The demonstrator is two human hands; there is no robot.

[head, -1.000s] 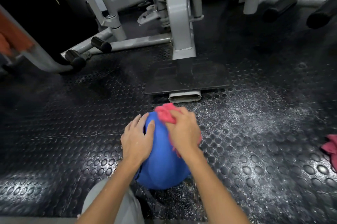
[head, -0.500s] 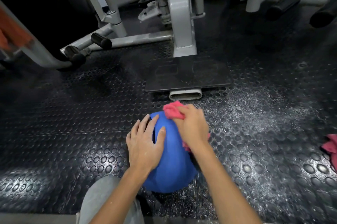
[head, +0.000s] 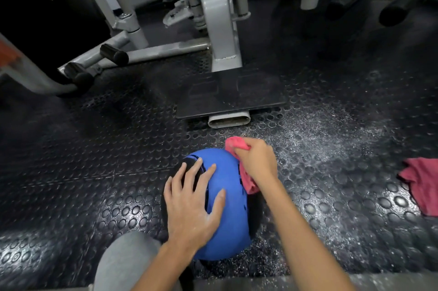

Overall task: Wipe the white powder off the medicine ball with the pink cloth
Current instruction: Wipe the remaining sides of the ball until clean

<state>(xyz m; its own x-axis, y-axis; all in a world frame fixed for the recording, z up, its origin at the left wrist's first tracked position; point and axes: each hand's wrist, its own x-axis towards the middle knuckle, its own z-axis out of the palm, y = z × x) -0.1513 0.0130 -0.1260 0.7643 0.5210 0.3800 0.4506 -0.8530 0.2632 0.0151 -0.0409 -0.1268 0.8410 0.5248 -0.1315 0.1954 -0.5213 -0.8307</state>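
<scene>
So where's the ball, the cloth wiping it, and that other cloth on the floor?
medicine ball [head: 231,224]: head view, bare blue surface near its middle.
pink cloth [head: 235,143]: head view, bunched upper end.
second cloth [head: 419,186]: head view, middle of the heap.

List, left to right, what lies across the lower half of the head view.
Grey-clad knee → left hand → pink cloth gripped by the right hand → white powder patch → second pink cloth.

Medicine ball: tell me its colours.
The medicine ball is blue with black sections; the head view shows it, beneath the left hand.
</scene>
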